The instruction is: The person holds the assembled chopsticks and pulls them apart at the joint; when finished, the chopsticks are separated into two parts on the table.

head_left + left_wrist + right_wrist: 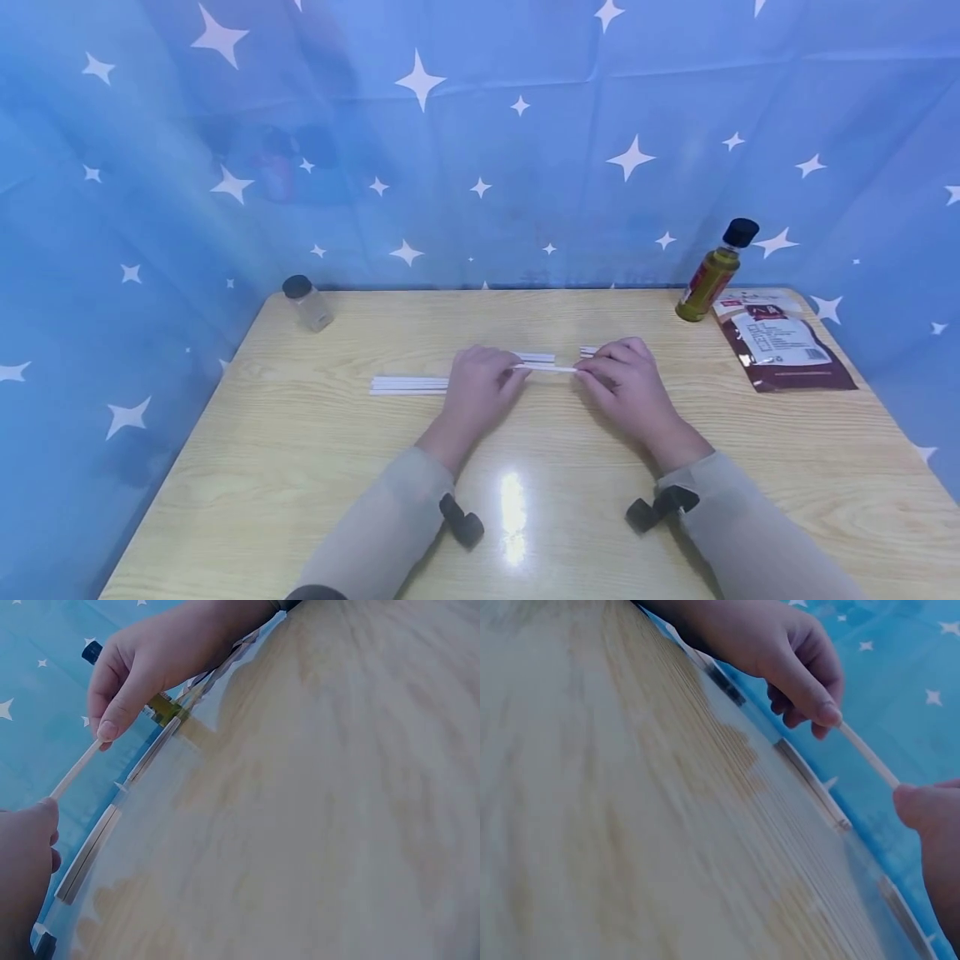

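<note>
My left hand and right hand pinch a thin pale stick by its two ends, thumbs against fingers. In the left wrist view the stick slants in the air above the tabletop. The right wrist view also shows it spanning the gap between both thumbs. Several similar sticks lie side by side left of my left hand, partly hidden by it. Behind the held stick is another row of sticks. Short ends of more sticks show beside my right fingers.
A wood-grain table meets a blue star-patterned curtain. At the back left stands a small clear jar with a black lid. On the right are a yellow-green bottle with a black cap and a flat brown-and-white packet.
</note>
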The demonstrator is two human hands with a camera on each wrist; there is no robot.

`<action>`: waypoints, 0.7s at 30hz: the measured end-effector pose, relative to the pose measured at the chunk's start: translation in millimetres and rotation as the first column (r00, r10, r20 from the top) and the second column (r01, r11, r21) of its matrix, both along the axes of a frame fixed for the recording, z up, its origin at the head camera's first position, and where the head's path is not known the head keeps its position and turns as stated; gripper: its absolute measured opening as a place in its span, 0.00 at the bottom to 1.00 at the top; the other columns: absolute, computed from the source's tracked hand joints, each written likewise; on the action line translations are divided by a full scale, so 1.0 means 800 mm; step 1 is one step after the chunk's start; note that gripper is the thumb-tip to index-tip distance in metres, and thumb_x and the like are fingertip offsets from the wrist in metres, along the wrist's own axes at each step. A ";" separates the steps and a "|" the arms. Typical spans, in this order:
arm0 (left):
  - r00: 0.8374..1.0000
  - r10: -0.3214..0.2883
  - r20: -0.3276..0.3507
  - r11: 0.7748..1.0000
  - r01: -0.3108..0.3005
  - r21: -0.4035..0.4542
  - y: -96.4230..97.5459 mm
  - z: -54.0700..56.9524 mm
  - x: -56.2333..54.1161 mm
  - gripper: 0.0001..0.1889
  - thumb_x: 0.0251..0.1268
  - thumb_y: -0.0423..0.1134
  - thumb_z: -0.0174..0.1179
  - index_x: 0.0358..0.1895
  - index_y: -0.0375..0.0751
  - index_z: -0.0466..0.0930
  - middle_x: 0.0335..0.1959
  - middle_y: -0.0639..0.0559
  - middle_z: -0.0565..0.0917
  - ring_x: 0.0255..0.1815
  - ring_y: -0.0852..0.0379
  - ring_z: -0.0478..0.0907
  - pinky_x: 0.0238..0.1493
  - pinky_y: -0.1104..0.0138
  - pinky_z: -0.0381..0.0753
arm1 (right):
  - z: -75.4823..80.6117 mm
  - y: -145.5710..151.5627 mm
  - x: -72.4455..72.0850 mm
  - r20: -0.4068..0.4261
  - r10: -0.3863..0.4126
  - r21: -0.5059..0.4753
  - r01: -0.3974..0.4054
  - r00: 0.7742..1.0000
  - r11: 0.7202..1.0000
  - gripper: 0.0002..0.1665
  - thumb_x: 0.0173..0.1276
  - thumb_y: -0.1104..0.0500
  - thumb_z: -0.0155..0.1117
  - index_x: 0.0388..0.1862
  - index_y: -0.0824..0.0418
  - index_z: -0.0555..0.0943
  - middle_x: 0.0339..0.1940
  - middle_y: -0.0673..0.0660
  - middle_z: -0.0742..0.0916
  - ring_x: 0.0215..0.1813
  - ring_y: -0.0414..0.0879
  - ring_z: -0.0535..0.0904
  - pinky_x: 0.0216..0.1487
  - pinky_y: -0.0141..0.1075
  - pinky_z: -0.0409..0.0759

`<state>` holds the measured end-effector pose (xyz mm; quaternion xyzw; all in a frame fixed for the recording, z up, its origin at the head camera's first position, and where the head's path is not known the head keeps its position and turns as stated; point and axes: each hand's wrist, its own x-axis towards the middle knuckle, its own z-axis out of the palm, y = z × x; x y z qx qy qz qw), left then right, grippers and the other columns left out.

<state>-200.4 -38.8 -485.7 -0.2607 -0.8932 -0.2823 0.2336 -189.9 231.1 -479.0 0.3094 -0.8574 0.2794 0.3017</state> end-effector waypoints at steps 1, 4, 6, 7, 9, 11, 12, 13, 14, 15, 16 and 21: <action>1.000 0.002 0.006 1.000 -0.001 -0.006 0.001 0.000 -0.001 0.10 0.75 0.50 0.68 0.46 0.51 0.91 0.40 0.58 0.92 0.42 0.59 0.84 0.53 0.59 0.78 | 0.000 0.001 0.000 -0.001 -0.002 -0.004 0.002 1.000 1.000 0.07 0.61 0.62 0.82 0.39 0.59 0.94 0.35 0.55 0.89 0.44 0.56 0.76 0.52 0.50 0.68; 1.000 0.002 0.022 1.000 -0.002 -0.018 0.003 0.000 -0.002 0.10 0.77 0.51 0.65 0.47 0.51 0.91 0.42 0.58 0.92 0.44 0.58 0.85 0.54 0.59 0.78 | -0.001 0.002 -0.001 0.008 -0.005 -0.019 0.005 1.000 1.000 0.08 0.61 0.63 0.82 0.40 0.59 0.93 0.36 0.55 0.89 0.44 0.56 0.76 0.52 0.50 0.68; 0.999 -0.005 0.037 1.000 0.005 -0.020 0.004 0.000 -0.002 0.10 0.79 0.50 0.64 0.49 0.52 0.91 0.44 0.59 0.92 0.46 0.59 0.85 0.56 0.59 0.78 | -0.001 0.003 -0.002 0.011 -0.005 -0.024 0.005 1.000 1.000 0.08 0.61 0.63 0.82 0.40 0.59 0.93 0.36 0.55 0.89 0.44 0.57 0.76 0.52 0.50 0.68; 0.999 -0.012 0.050 1.000 0.013 -0.020 0.004 0.001 -0.001 0.10 0.79 0.50 0.63 0.50 0.52 0.91 0.46 0.59 0.92 0.48 0.59 0.85 0.57 0.59 0.78 | -0.001 0.003 -0.002 0.015 -0.005 -0.026 0.005 1.000 1.000 0.08 0.61 0.63 0.82 0.40 0.59 0.93 0.36 0.55 0.89 0.44 0.57 0.76 0.52 0.50 0.68; 0.997 -0.027 0.070 0.999 0.029 -0.019 0.003 0.002 -0.001 0.10 0.80 0.48 0.62 0.52 0.54 0.91 0.49 0.60 0.91 0.50 0.58 0.84 0.59 0.59 0.77 | -0.001 0.003 -0.002 0.021 -0.006 -0.026 0.006 1.000 1.000 0.08 0.61 0.63 0.81 0.40 0.59 0.93 0.36 0.55 0.89 0.44 0.57 0.76 0.52 0.50 0.68; 0.995 -0.044 0.091 0.999 0.045 -0.017 0.004 0.003 0.000 0.10 0.81 0.47 0.62 0.54 0.55 0.91 0.51 0.61 0.91 0.53 0.59 0.83 0.60 0.59 0.76 | -0.002 0.004 -0.003 0.015 -0.003 -0.022 0.003 1.000 1.000 0.09 0.60 0.64 0.82 0.40 0.59 0.93 0.35 0.55 0.89 0.44 0.57 0.76 0.52 0.51 0.68; 0.994 -0.050 0.098 0.998 0.052 -0.016 0.004 0.003 0.000 0.10 0.81 0.47 0.62 0.54 0.55 0.91 0.51 0.61 0.91 0.53 0.59 0.82 0.61 0.59 0.76 | -0.002 0.004 -0.003 0.014 -0.001 -0.020 0.001 1.000 1.000 0.09 0.60 0.64 0.82 0.39 0.59 0.93 0.35 0.55 0.89 0.44 0.57 0.76 0.52 0.51 0.68; 0.993 -0.055 0.104 0.998 0.057 -0.015 0.004 0.004 0.001 0.10 0.80 0.47 0.62 0.54 0.55 0.91 0.51 0.61 0.90 0.53 0.59 0.82 0.61 0.59 0.76 | -0.002 0.004 -0.003 0.016 0.000 -0.019 0.000 1.000 1.000 0.09 0.59 0.64 0.82 0.40 0.59 0.93 0.35 0.55 0.89 0.44 0.57 0.76 0.51 0.51 0.68; 0.992 -0.061 0.108 0.998 0.063 -0.011 0.003 0.004 0.001 0.10 0.80 0.47 0.63 0.54 0.54 0.91 0.50 0.61 0.91 0.52 0.59 0.81 0.60 0.59 0.76 | -0.002 0.004 -0.003 0.012 0.003 -0.016 -0.003 1.000 1.000 0.09 0.59 0.65 0.82 0.40 0.59 0.93 0.35 0.55 0.89 0.44 0.57 0.76 0.51 0.51 0.68; 0.992 -0.064 0.111 0.998 0.065 -0.010 0.003 0.004 0.001 0.10 0.80 0.47 0.63 0.53 0.54 0.91 0.50 0.61 0.91 0.52 0.59 0.81 0.60 0.60 0.76 | -0.002 0.004 -0.003 0.009 0.005 -0.012 -0.005 1.000 1.000 0.10 0.58 0.65 0.82 0.40 0.60 0.93 0.35 0.55 0.89 0.43 0.57 0.76 0.51 0.51 0.68; 0.991 -0.066 0.114 0.998 0.068 -0.009 0.003 0.004 0.001 0.09 0.80 0.46 0.63 0.53 0.54 0.91 0.49 0.61 0.91 0.51 0.59 0.81 0.60 0.60 0.76 | -0.002 0.004 -0.003 0.009 0.006 -0.007 -0.006 1.000 1.000 0.10 0.58 0.65 0.82 0.40 0.60 0.93 0.35 0.55 0.89 0.43 0.57 0.76 0.51 0.51 0.68; 0.989 -0.066 0.130 0.998 0.067 0.001 0.002 0.003 0.000 0.09 0.80 0.47 0.64 0.51 0.53 0.91 0.49 0.61 0.91 0.51 0.60 0.81 0.61 0.60 0.75 | -0.001 0.003 -0.002 0.033 0.000 0.015 -0.001 0.999 1.000 0.08 0.61 0.64 0.82 0.40 0.60 0.93 0.36 0.55 0.89 0.44 0.57 0.76 0.52 0.51 0.68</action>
